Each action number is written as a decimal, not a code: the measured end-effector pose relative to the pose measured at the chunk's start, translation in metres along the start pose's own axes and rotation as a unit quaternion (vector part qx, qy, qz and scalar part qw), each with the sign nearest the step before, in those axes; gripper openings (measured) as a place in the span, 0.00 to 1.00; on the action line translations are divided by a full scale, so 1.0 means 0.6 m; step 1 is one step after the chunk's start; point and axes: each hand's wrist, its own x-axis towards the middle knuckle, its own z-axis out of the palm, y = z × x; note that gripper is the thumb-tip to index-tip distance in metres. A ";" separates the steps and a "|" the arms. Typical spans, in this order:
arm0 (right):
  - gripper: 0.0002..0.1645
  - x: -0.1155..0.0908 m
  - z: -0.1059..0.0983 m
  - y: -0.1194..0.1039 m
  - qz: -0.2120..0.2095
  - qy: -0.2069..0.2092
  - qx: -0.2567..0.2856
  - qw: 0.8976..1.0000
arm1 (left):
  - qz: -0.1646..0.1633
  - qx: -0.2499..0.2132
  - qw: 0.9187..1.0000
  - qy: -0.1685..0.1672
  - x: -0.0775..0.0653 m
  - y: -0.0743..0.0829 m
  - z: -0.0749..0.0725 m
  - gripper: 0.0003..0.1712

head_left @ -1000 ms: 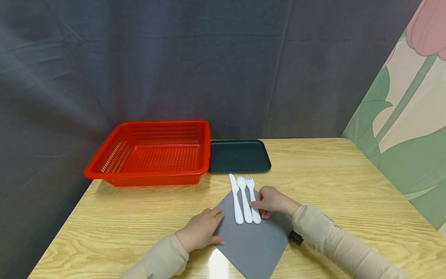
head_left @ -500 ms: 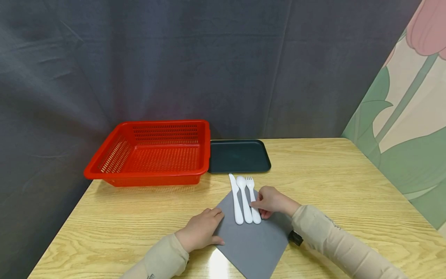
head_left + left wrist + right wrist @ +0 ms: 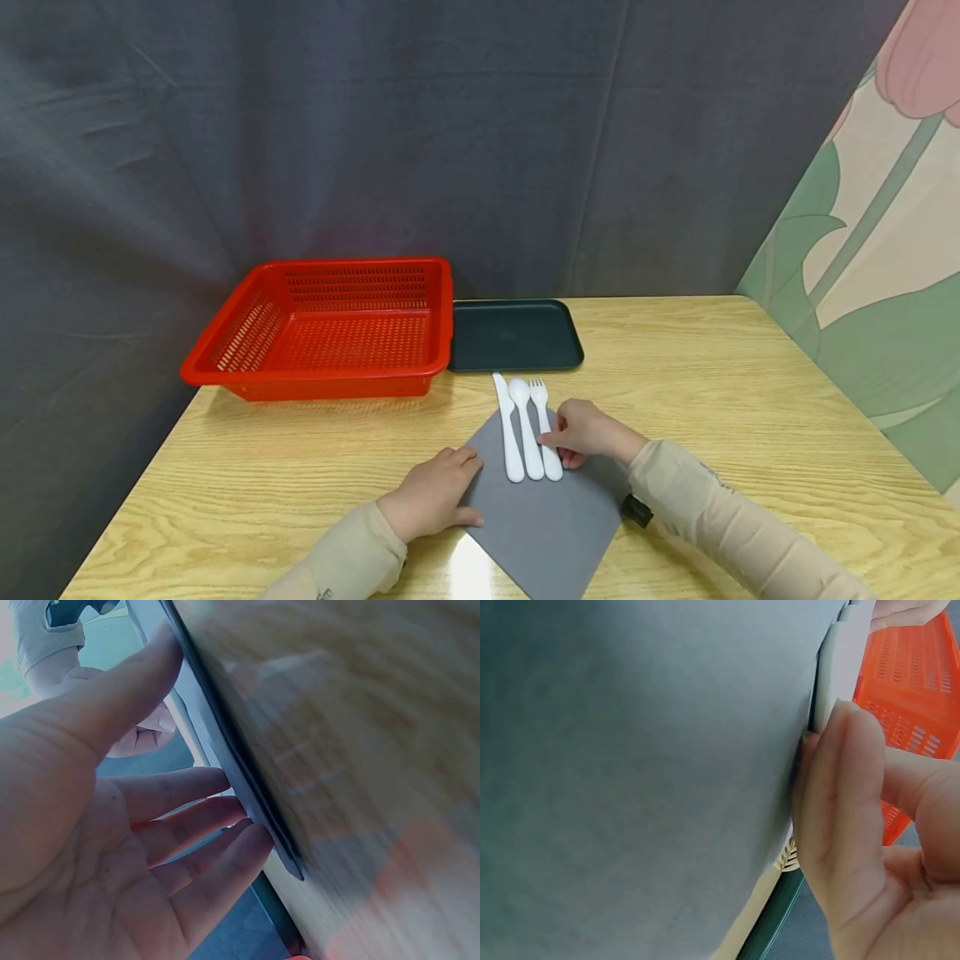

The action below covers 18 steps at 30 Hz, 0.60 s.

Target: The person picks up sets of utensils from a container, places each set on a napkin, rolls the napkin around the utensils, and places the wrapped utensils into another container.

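Observation:
A grey square cloth lies cornerwise on the table. On its far part lie a white knife, a white spoon and a white fork, side by side, their heads past the cloth's far corner. My right hand holds the fork by its handle, one finger across it and the other fingers curled at its right side. My left hand rests at the cloth's left edge, fingers and thumb spread. In the left wrist view, its fingertips touch the cloth's edge.
A red perforated basket stands at the back left. Next to it, behind the cutlery, lies a dark green tray. A dark curtain hangs behind the table, and a wall with painted flowers rises on the right.

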 end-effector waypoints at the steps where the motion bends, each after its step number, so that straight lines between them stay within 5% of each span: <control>1: 0.14 0.000 0.000 0.000 0.000 -0.001 0.001 1.000 | 0.000 0.000 1.000 0.000 0.000 0.000 0.000 0.41; 18: 0.14 0.005 0.002 -0.001 0.019 -0.008 0.007 1.000 | -0.001 0.001 1.000 0.003 0.001 -0.001 -0.001 0.41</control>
